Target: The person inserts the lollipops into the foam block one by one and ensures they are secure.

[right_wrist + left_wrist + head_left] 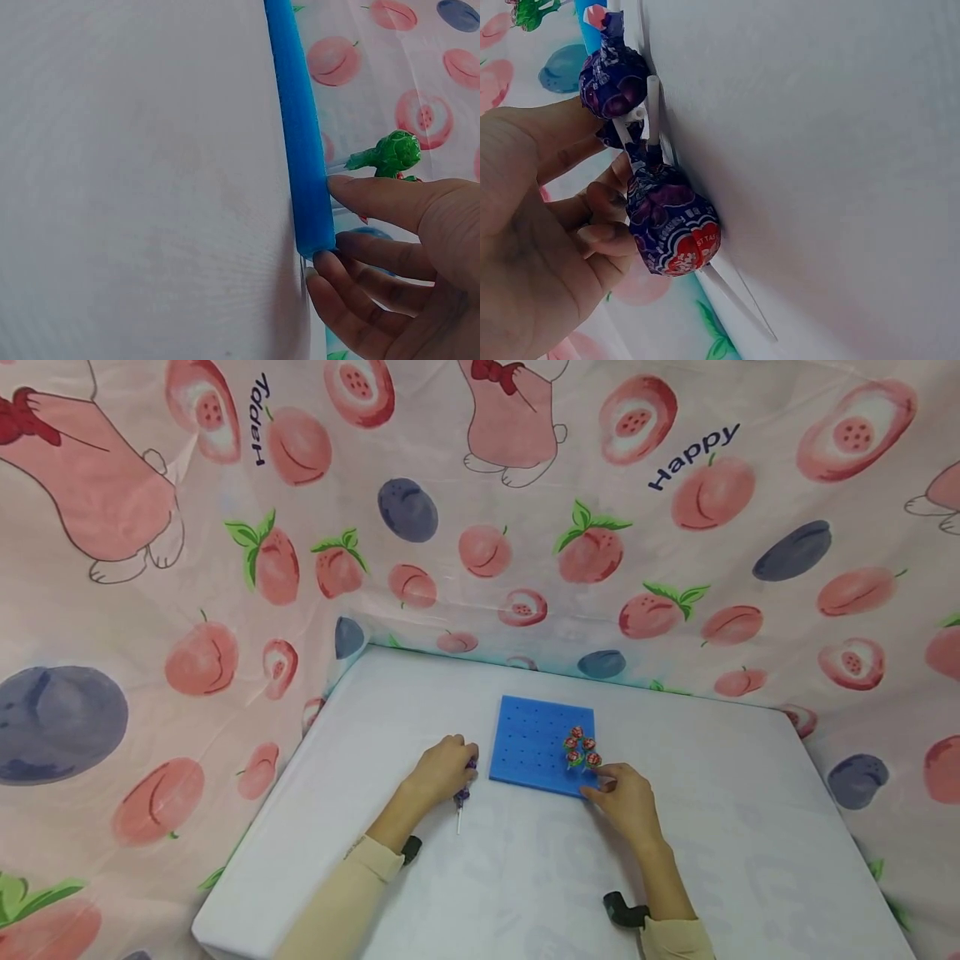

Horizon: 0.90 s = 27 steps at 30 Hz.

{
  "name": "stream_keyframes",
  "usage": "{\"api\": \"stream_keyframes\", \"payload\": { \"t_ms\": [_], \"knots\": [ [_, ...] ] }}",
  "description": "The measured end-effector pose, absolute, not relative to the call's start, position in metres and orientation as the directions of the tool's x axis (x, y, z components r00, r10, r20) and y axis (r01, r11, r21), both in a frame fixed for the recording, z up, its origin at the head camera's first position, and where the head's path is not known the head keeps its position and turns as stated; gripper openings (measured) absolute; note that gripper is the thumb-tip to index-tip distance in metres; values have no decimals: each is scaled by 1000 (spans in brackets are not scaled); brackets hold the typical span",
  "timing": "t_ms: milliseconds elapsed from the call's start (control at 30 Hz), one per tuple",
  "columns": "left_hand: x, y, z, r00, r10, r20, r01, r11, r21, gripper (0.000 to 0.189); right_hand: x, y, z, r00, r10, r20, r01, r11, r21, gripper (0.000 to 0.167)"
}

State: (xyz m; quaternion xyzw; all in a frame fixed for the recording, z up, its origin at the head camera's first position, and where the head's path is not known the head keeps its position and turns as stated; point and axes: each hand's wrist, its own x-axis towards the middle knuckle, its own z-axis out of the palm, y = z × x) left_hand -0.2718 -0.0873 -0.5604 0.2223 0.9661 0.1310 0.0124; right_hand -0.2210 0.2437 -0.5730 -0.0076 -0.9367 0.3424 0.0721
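Note:
My left hand (444,768) is on the white table left of the blue foam board, its fingers curled at several purple-wrapped lollipops. In the left wrist view one purple lollipop (671,221) shows a red label, and another purple lollipop (615,82) lies beyond it; white sticks point different ways. With my right hand (628,797) I hold the near right corner of the blue foam board (525,739), thumb and fingertips at its edge. Several red-and-green lollipops (573,744) stand in that board near its right side. A green lollipop wrapper (397,151) shows above my thumb in the right wrist view.
The board has rows of small holes. A white-covered table (720,810) lies under everything. Fruit-patterned cloth (480,510) hangs at the back and sides, close against the table edges. A dark wrist mount (624,910) sticks out beside my right forearm.

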Motion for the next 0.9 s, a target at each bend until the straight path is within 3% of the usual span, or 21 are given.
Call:
{"api": "stream_keyframes", "payload": {
  "t_ms": [467,900],
  "knots": [
    [-277,-90,-547,-904,408,129,427,852,302,21,-221,244,-574,-990,72,122,-24,762,-648,43],
    [-281,-87,-545,-906,401,138,418,791,447,19,-222,244,-574,-991,82,102,-4,759,-651,44]
  ]
}}
